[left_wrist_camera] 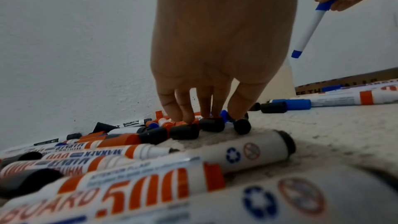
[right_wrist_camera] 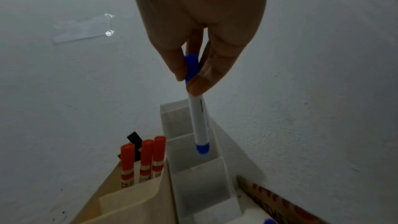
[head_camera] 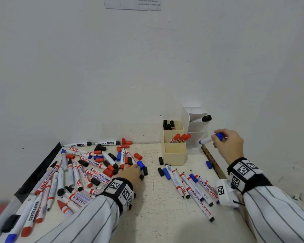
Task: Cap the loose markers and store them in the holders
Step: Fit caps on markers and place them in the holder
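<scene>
We've got the right hand (head_camera: 228,144) pinching a capped blue marker (right_wrist_camera: 199,122) by its cap end w/ thumb + fingertips, base pointing down into a middle slot of the white tiered holder (right_wrist_camera: 200,173). Left hand (head_camera: 132,173) is down on the cap pile, fingers spread narrow, tips touching a blue cap (head_camera: 140,163) & black caps (left_wrist_camera: 212,124); can't tell if anything's gripped. Three red markers (right_wrist_camera: 146,159) stand in the beige holder (head_camera: 174,153) just beside.

Marker barrels (head_camera: 33,213) read "WHITE BOARD", "MARKER", "500".
</scene>
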